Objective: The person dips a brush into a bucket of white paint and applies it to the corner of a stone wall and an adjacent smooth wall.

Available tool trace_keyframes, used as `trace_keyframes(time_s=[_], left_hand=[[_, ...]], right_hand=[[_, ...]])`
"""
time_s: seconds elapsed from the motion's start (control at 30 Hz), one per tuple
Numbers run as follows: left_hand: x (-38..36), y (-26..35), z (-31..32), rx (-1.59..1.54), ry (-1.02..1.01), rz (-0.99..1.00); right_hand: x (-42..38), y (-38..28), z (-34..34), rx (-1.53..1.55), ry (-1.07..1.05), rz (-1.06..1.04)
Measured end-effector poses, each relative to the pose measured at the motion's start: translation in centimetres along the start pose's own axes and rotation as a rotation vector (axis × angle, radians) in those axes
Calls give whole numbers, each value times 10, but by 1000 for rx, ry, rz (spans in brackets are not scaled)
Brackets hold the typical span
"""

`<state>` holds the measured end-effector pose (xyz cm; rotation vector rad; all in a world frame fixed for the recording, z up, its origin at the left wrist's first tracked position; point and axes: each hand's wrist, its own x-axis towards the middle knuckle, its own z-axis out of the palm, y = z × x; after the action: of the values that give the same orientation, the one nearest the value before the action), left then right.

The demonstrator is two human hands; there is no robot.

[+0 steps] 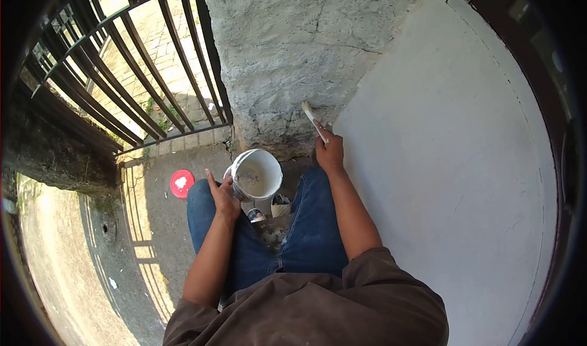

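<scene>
My right hand (331,152) is closed around the handle of a paintbrush (313,119). The brush points up and away, its pale bristles against the lower part of a rough, whitish wall (275,46). On the left, my left hand (225,198) grips the side of a white bucket (267,190), thumb near the rim and index finger stretched out. The bucket tilts a little between my knees, and its inside shows greyish-white residue toward the bottom. Part of its outer wall is hidden behind my fingers.
A red lid (182,184) with white paint on it lies on the concrete floor left of my knee. Dark metal bars (147,58) of a gate stand at upper left. To my right rises a smooth, light grey wall (440,162). Cracks run through the rough wall.
</scene>
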<state>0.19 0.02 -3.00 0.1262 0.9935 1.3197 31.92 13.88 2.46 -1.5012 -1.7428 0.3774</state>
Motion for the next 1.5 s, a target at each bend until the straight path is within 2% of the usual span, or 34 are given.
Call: trace_keyframes(time_s=[0.07, 0.1, 0.2, 0.27, 0.3, 0.33, 0.4, 0.43, 0.57, 0.63, 0.67, 0.73, 0.97, 1.03, 1.13, 1.27, 1.33, 1.5], left_hand=[[0, 0, 2, -5, -8, 1], [-2, 0, 6, 25, 12, 12], [-3, 1, 8, 56, 18, 15], [-3, 1, 6, 54, 6, 5], [-2, 1, 5, 48, 1, 4], [-1, 1, 4, 43, -5, 3], [-4, 2, 6, 39, -12, 1], [-4, 2, 7, 32, -22, 1], [-8, 4, 10, 20, -4, -9], [-7, 4, 9, 26, -18, 3], [-7, 4, 8, 26, -19, 4], [-7, 4, 7, 10, -34, -4], [-15, 8, 12, 1, -7, 10], [-9, 4, 5, -19, -20, 16], [-11, 6, 8, 12, -12, 15], [-7, 2, 6, -34, -18, 5], [1, -2, 1, 34, 18, 22], [-3, 2, 4, -11, -14, -17]], right_hand=[[0, -2, -1, 72, -102, -129], [0, -4, -3, 71, -101, -128], [1, 2, 0, 237, -70, -28], [4, 11, 0, 443, 113, 119], [7, 17, -3, 452, 137, 147], [9, 22, -6, 453, 136, 150], [14, 29, -13, 444, 95, 421], [18, 36, -6, 422, 82, 453], [20, 34, 4, 381, 182, 358], [19, 31, 5, 174, 256, 221], [18, 28, 4, 175, 256, 219], [19, 21, 0, 193, 212, 306], [19, 48, 12, 154, 266, 311], [18, 72, 16, 154, 301, 493], [14, 66, 11, 240, 314, 517], [7, 44, 2, 224, 305, 432], [5, 32, -1, 124, 316, 228], [6, 11, -4, 63, 224, 48]])
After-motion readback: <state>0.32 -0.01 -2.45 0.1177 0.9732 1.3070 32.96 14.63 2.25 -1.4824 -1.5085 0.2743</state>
